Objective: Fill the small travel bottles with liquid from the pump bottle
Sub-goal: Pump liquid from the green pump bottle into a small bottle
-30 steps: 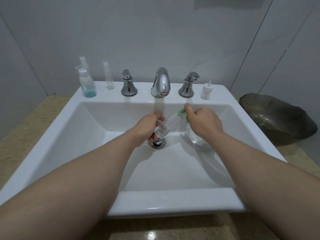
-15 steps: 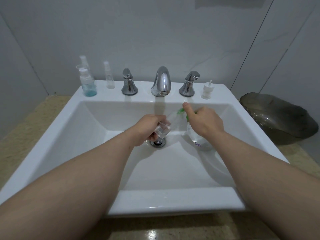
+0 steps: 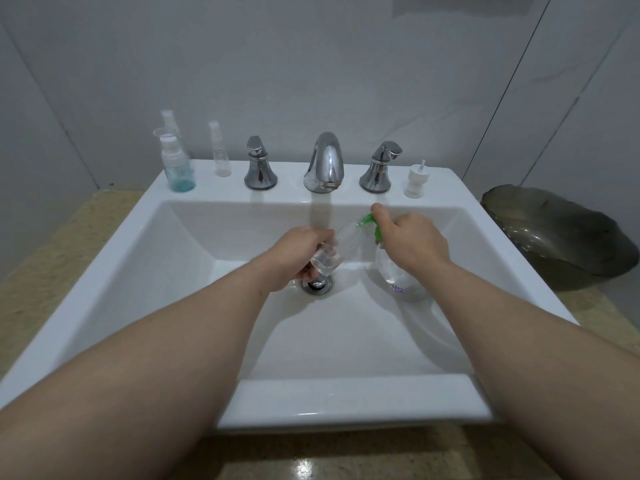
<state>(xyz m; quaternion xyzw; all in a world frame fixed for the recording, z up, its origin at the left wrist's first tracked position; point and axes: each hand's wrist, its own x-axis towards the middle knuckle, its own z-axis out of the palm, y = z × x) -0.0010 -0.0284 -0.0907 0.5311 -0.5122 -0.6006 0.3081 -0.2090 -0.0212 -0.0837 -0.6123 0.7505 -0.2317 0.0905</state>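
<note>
On the far left of the sink ledge stand a travel bottle with a little blue liquid and a slim clear spray bottle. Over the drain, the left hand has its grip curled round a small clear bottle, tilted so its open neck points right toward the green nozzle of the pump bottle. That bottle stands in the basin just right of the drain. The right hand clasps its green head, thumb on top — whether the nozzle touches the small bottle's mouth is hard to tell. Both look like thin clear plastic, light and probably wet — slippery. The small one would dent if squeezed hard, so it is best held round the lower body, with the pump bottle steadied at the collar. A white spray cap sits on the far ledge, right of the taps.
</note>
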